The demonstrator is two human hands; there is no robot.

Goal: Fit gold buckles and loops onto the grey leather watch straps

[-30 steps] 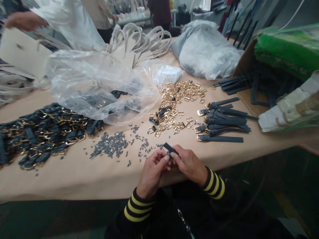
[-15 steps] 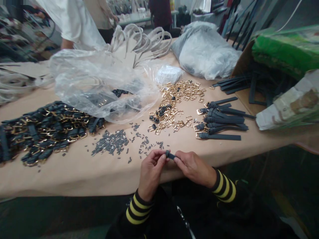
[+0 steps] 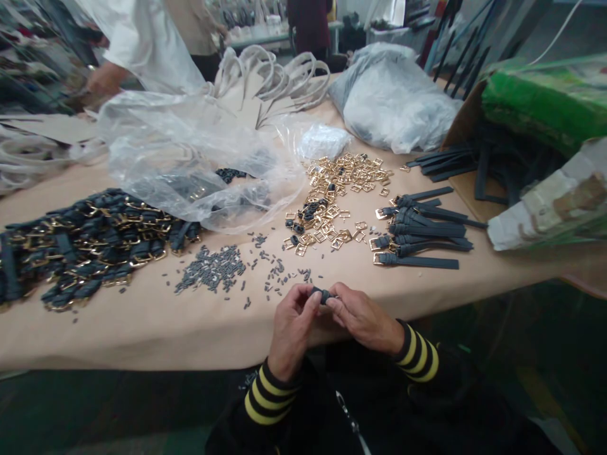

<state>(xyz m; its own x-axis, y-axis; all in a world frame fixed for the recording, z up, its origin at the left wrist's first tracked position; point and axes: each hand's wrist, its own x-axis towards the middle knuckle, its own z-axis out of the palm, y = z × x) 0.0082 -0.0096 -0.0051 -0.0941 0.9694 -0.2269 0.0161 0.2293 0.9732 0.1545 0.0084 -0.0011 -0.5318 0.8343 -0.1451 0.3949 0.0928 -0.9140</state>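
Note:
My left hand [image 3: 293, 325] pinches one end of a dark grey strap piece [image 3: 323, 295] at the table's front edge. From the other side, my right hand [image 3: 363, 316] grips the same piece, with a raised band between the two hands. Small grey bits [image 3: 211, 268] lie scattered to the left of my hands. Beyond them is a heap of gold buckles [image 3: 351, 174], some with dark loops. Grey straps with gold buckles [image 3: 422, 230] are stacked to the right. A large pile of buckled straps [image 3: 99, 243] covers the left of the table.
Clear plastic [image 3: 190, 158] lies crumpled mid-table. Behind are pale looped handles [image 3: 270, 79] and a stuffed plastic bag [image 3: 393, 101]. An open box with loose straps [image 3: 493, 161] and a green package [image 3: 535, 104] stand at right. Another person's white sleeve [image 3: 147, 47] reaches in at back left.
My hands have drawn slightly closer together, and the strap piece now shows its band between them. The other person's hand has come into view at the back left.

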